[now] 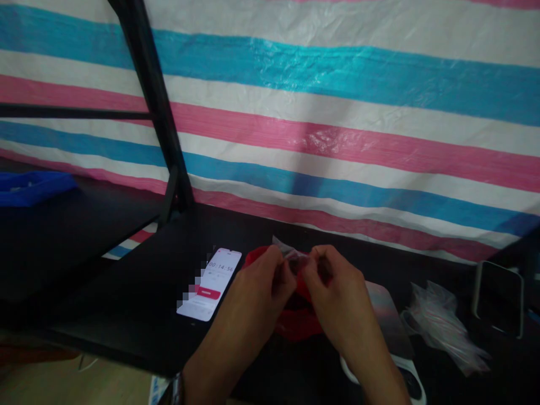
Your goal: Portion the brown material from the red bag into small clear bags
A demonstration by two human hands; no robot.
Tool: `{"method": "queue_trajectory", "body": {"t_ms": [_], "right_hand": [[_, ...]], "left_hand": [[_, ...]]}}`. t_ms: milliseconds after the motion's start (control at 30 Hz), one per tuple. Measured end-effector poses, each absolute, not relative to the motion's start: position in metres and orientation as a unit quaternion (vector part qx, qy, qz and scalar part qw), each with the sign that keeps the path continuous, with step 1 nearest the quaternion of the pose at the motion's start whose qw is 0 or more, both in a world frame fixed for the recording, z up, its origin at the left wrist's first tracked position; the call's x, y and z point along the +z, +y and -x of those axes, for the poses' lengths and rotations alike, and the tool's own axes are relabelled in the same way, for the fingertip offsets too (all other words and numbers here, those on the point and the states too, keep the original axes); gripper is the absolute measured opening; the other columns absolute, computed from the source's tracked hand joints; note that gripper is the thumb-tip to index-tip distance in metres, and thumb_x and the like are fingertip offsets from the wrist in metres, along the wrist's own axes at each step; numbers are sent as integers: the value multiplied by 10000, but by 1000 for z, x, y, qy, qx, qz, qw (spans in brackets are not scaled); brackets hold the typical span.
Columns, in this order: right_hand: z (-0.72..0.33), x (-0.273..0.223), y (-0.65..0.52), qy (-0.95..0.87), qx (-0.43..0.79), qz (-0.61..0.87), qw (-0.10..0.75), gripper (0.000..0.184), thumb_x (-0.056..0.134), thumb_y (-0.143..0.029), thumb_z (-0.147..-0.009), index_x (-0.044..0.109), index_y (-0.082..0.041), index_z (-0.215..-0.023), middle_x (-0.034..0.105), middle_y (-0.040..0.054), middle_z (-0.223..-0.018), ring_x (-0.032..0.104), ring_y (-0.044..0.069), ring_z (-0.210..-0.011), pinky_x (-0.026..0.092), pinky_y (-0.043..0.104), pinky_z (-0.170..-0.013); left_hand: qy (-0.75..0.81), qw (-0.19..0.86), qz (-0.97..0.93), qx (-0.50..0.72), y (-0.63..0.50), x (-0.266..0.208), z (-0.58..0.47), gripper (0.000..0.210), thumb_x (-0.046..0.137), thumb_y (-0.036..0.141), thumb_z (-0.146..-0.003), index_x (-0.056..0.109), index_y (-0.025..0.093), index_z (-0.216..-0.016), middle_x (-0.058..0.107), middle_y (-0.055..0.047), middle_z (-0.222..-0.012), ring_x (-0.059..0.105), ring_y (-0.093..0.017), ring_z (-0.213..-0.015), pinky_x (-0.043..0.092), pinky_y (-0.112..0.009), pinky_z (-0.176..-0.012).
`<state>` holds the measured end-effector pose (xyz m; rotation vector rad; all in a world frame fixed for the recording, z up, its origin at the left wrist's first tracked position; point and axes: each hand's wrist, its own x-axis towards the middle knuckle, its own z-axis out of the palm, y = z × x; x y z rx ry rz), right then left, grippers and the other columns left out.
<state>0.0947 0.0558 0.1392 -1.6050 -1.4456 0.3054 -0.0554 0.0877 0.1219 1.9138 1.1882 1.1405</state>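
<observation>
My left hand (257, 295) and my right hand (343, 292) are close together, fingers pinched on a small clear plastic bag (287, 247). The bag's upper edge sticks up between them; the rest is hidden by my fingers. Right beneath and behind the hands is a red item (297, 327), perhaps a bag or a bowl, mostly covered. Beside my right forearm lies a scale (386, 309) with a metal plate and white body, partly hidden by the arm. To the left of my left hand, a lit phone (211, 284) shows a running timer.
A heap of clear plastic bags (442, 323) lies right of the scale. Farther right is a dark-screened device (498, 299) with a pale frame. A blue tray (36, 188) sits on the left shelf. A black post (147, 84) rises before a striped sheet (337, 135).
</observation>
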Motion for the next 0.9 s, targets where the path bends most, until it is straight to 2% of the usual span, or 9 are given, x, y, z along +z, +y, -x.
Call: {"method": "queue_trajectory", "body": {"t_ms": [100, 200, 300, 400, 467, 533, 600, 700, 900], "right_hand": [[-95, 142, 53, -601, 130, 633, 470, 158, 573, -355, -951, 665, -246, -885, 730, 12, -767, 682, 189, -682, 463, 282, -623], [-92, 143, 50, -638, 139, 608, 453, 149, 574, -349, -977, 678, -252, -933, 768, 23, -866, 724, 195, -757, 499, 287, -682], [-88, 142, 48, -683, 135, 587, 413, 89, 590, -247, -925, 677, -257, -918, 772, 20, -895, 721, 204, -806, 498, 298, -714], [-87, 139, 49, -697, 102, 591, 393, 110, 580, -185, -884, 663, -256, -866, 759, 19, -872, 707, 218, -841, 492, 318, -744], [-89, 134, 50, -700, 105, 595, 381, 122, 570, -196, -925, 675, -257, -913, 771, 28, -942, 716, 229, -904, 513, 344, -802], [-94, 127, 53, -705, 110, 605, 353, 136, 631, -245, -942, 701, -262, -1058, 782, 50, -1095, 721, 265, -1023, 532, 397, -891], [-101, 120, 57, -706, 97, 632, 303, 302, 727, -247, -888, 702, -260, -1189, 775, 79, -1208, 712, 320, -1110, 526, 462, -957], [-115, 113, 63, -693, 74, 674, 244, 277, 651, -131, -880, 728, -241, -1122, 792, 87, -1149, 726, 338, -1076, 511, 485, -947], [-132, 124, 63, -657, 94, 650, 371, 235, 514, -200, -951, 724, -239, -1052, 782, 57, -1014, 739, 243, -913, 517, 370, -836]], "left_hand": [[457, 426, -632, 459, 86, 120, 52, 307, 541, 453, -1021, 543, 263, -780, 606, 31, -625, 584, -172, -543, 393, -285, -541], [408, 663, -459, 428, 89, 118, 47, 546, 398, 713, -1030, 596, 243, -833, 688, -21, -690, 680, -205, -589, 512, -314, -559], [344, 770, -324, 429, 94, 121, 47, 449, 483, 584, -1062, 665, 199, -919, 748, -60, -793, 732, -196, -680, 582, -305, -630], [352, 745, -276, 496, 98, 126, 53, 141, 603, 257, -1038, 688, 162, -977, 776, -64, -877, 741, -151, -748, 606, -254, -707], [356, 722, -274, 526, 101, 126, 57, 48, 650, 179, -995, 687, 155, -1013, 790, -71, -937, 752, -148, -791, 618, -254, -753], [370, 690, -290, 551, 106, 121, 61, 142, 703, 190, -962, 678, 169, -1100, 794, -64, -978, 766, -160, -831, 624, -274, -793], [394, 642, -326, 571, 111, 113, 62, 335, 750, 251, -938, 635, 209, -1249, 790, -35, -984, 775, -172, -865, 621, -295, -824], [401, 569, -422, 581, 116, 101, 61, 572, 750, 330, -935, 508, 264, -1449, 776, -11, -1004, 772, -186, -915, 610, -317, -847], [382, 521, -540, 540, 115, 87, 54, 576, 629, 340, -1013, 423, 292, -1549, 722, -45, -1193, 734, -195, -1050, 579, -340, -928]]}}
